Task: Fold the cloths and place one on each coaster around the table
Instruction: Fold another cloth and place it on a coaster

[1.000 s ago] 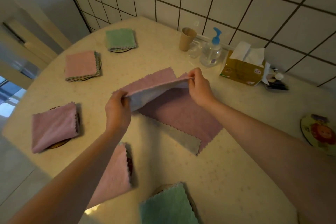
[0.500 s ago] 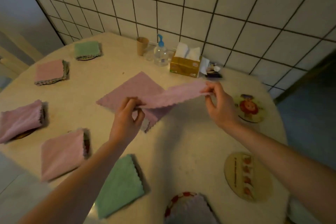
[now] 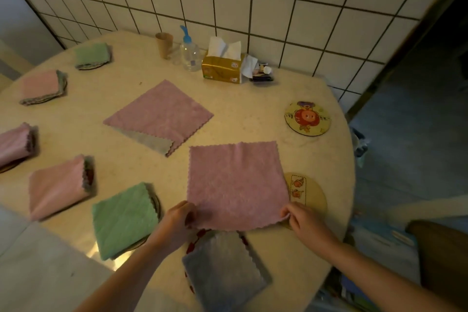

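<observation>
A pink cloth [image 3: 236,185] lies spread flat on the round table [image 3: 253,109]. My left hand [image 3: 177,220] pinches its near left corner and my right hand [image 3: 302,220] pinches its near right corner. Its right edge overlaps a pale round coaster [image 3: 312,192]. Another pink cloth [image 3: 159,113] with a grey one under it lies unfolded in the middle. A bare cartoon coaster [image 3: 307,118] sits at the far right. Folded cloths rest on coasters: grey [image 3: 222,271], green [image 3: 124,218], pink [image 3: 57,185], pink [image 3: 14,143], pink [image 3: 43,86], green [image 3: 92,54].
By the tiled wall stand a paper cup [image 3: 164,44], a pump bottle [image 3: 190,54], a gold tissue box [image 3: 222,68] and small items [image 3: 263,73]. A chair [image 3: 438,261] stands at the right, beyond the table edge.
The pink cloth, lifted off the pile and held in the air before, now lies flat near the front edge. Both hands came back toward me with it, and the view turned right.
</observation>
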